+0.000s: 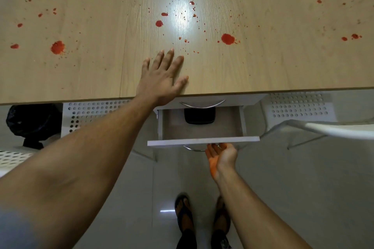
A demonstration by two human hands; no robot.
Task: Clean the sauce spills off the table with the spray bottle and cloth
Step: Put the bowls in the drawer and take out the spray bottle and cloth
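Your left forearm is reaching nearest the lens, ending in your left hand (164, 79) lying flat on the near edge of the table (283, 62), fingers straight and spread, holding nothing. Your right hand (220, 157) is turning palm-up just under the front panel of the pulled-out drawer (202, 140); its fingertips are disappearing beneath the panel beside the curved metal handle (192, 148), so you cannot tell whether they are hooking it or only touching. Orange staining is showing along that palm's edge.

Neither the spray bottle nor the cloth is showing anywhere, so where they are lying cannot be told. Only a dark rounded object (199, 116) is sitting at the drawer's back, partly under the desk; what it is stays unclear. If it is what you are after, it is lying straight ahead of your right hand, which is much the nearer one.

The sauce spills (227, 38) are lying red and glossy across the pale wood-grain laminate: big round blobs, with fine specks scattered between, all beyond your left fingertips. The drawer is looking smooth, grey-white and shallow, its long axis running left to right.
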